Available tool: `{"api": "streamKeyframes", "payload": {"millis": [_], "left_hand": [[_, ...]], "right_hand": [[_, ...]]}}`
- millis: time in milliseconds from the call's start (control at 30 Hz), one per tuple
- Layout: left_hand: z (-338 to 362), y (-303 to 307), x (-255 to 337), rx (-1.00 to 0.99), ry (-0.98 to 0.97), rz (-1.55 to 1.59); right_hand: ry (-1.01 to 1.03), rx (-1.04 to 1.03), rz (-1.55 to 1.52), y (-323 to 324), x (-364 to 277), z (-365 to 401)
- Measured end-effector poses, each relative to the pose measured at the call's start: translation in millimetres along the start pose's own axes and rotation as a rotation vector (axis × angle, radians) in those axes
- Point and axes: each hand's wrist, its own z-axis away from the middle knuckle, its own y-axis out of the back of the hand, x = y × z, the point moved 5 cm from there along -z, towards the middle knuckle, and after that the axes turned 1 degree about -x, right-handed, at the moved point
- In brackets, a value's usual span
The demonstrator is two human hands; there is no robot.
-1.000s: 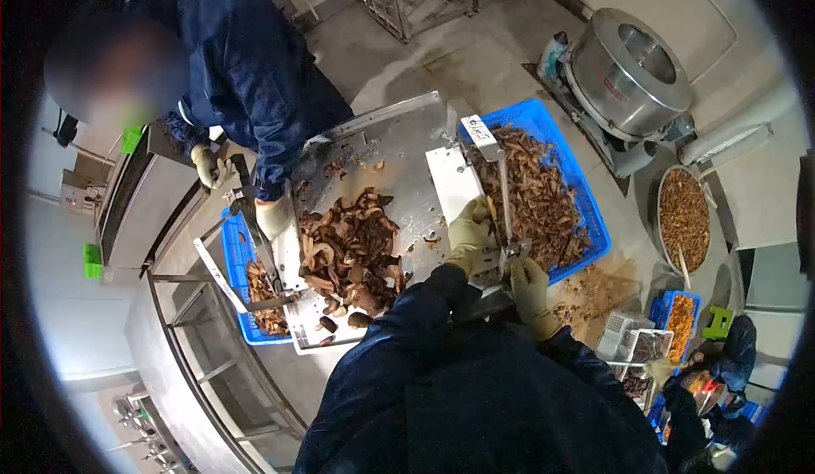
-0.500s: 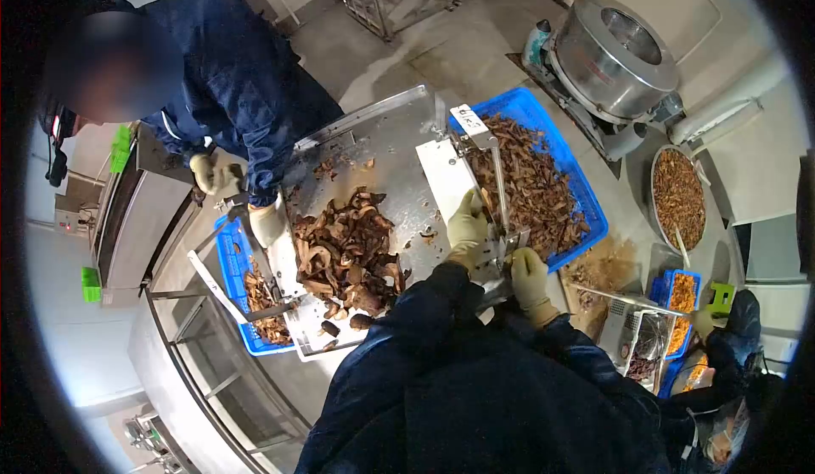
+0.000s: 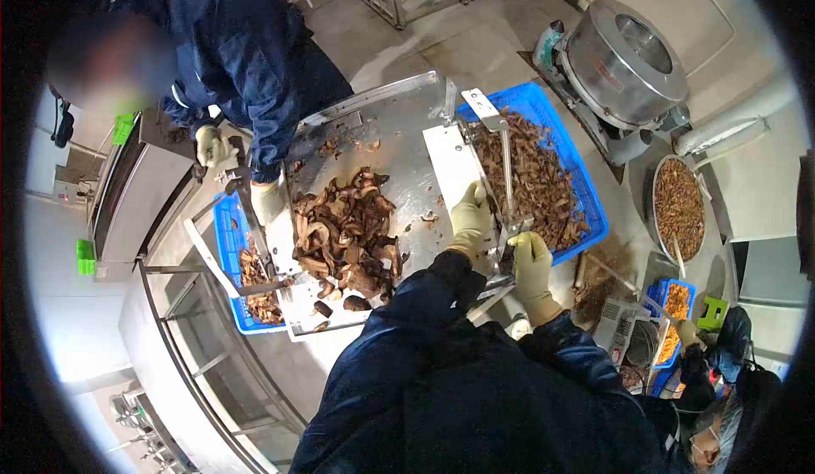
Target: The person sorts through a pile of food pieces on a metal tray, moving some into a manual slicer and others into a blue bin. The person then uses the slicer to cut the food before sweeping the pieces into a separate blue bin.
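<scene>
My left hand (image 3: 469, 222), in a pale glove, rests at the near end of a white cutting board (image 3: 447, 156). Its fingers are pinched beside the cutter's metal arm (image 3: 508, 168); what they hold is too small to make out. Gloved too, my right hand (image 3: 535, 274) is closed at the near end of the cutter, apparently round its handle, which the fingers mostly cover. Brown mushroom-like pieces (image 3: 344, 228) lie heaped on the metal tray (image 3: 416, 185) to the left. Cut brown strips (image 3: 531, 177) fill a blue basket (image 3: 594, 211) beyond the cutter.
Across the tray a co-worker (image 3: 246, 58) has gloved hands at a second cutter (image 3: 263, 232), above another blue basket (image 3: 231, 224). A round steel machine (image 3: 624, 62) and a round pan of pieces (image 3: 679, 202) stand right. Another person (image 3: 734, 347) is at lower right.
The view has shifted slightly, so the tray and cutter sit a little higher. My right hand's fingers look straighter along the cutter's near end. My left hand stays on the board.
</scene>
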Motion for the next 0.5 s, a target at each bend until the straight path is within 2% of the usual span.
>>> {"api": "streamKeyframes", "payload": {"millis": [67,100,200,233,267,333,400,433,500], "left_hand": [[4,2,-1,-0.007,-0.108,0.073],[-1,-6,-16,0.003,-0.194,0.011],[14,5,-24,-0.104,-0.123,0.191],[21,15,-28,-0.094,-0.09,0.254],[32,25,-34,-0.086,-0.056,0.314],[62,53,-39,0.008,-0.064,0.323],[96,77,-68,0.044,-0.177,0.33],[121,96,-69,0.025,-0.144,0.213],[164,115,-116,0.035,-0.054,0.344]], "right_hand": [[0.062,0.009,0.112,2,26,2],[0.132,0.009,0.117,2,35,2],[0.214,-0.03,0.107,1,20,3],[0.389,-0.048,0.147,2,12,3],[0.268,-0.101,0.143,5,21,3],[0.069,-0.205,0.335,10,12,3],[0.217,-0.185,0.456,14,14,0],[0.154,-0.22,0.484,16,5,4],[0.059,-0.288,0.541,15,0,4]]}}
